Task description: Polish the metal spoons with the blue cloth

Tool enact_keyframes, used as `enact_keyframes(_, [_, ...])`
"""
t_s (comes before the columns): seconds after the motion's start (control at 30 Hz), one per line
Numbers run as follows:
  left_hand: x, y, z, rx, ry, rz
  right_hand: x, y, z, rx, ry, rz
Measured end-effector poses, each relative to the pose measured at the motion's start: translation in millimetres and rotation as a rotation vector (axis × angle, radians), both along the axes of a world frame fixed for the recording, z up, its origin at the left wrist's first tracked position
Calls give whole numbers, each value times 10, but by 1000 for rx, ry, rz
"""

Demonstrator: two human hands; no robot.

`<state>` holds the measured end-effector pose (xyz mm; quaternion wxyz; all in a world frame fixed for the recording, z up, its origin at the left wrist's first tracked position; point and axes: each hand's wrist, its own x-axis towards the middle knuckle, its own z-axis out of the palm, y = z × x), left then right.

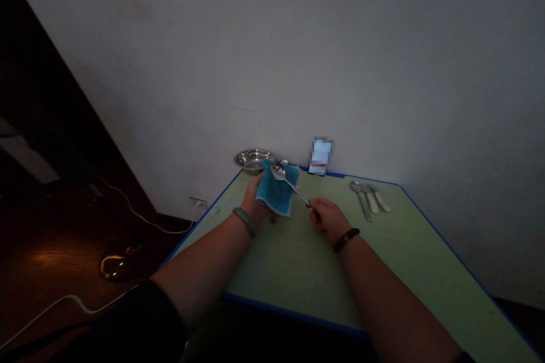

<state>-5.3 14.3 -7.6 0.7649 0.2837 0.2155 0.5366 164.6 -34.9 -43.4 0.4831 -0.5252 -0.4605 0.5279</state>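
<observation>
My left hand [254, 199] is closed on a blue cloth [276, 193], held up above the green table [298, 261]. My right hand [326, 216] pinches the handle of a metal spoon [286, 179]. The spoon's bowl rests against the top of the cloth. A green bangle is on my left wrist and a dark bead bracelet on my right.
A steel bowl [253, 159] sits at the table's far left corner by the wall. A small blurred package [320, 156] stands against the wall. More cutlery [369, 197], some with pale handles, lies at the right. White cables [140, 218] run over the dark floor on the left.
</observation>
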Motion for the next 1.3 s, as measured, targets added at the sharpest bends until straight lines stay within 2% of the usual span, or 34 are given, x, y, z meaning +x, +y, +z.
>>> enact_keyframes(0.1, [6, -23, -14, -20, 47, -28, -29, 4, -20, -2, -7, 23])
enact_keyframes(0.23, [19, -18, -55, -44, 88, -43, -34, 21, -47, 109, -103, -33])
enact_keyframes(0.33, [25, -9, -57, -50, 63, -51, -21, 34, -51, 199, -160, -103])
enact_keyframes(0.53, [25, -11, -15, -31, -26, -45, 25, 34, -15, 263, -192, -255])
enact_keyframes(0.8, [18, -3, 7, 8, -122, -28, 5, -2, 34, 332, -332, -289])
enact_keyframes(0.93, [3, -6, 34, 33, -113, -62, 12, 35, -19, 323, -364, -274])
enact_keyframes(1.07, [-12, -18, 65, 2, -110, -41, 31, 57, -58, 335, -398, -237])
enact_keyframes(1.3, [36, -59, 58, -81, -19, -36, -7, 6, -19, 343, -517, -81])
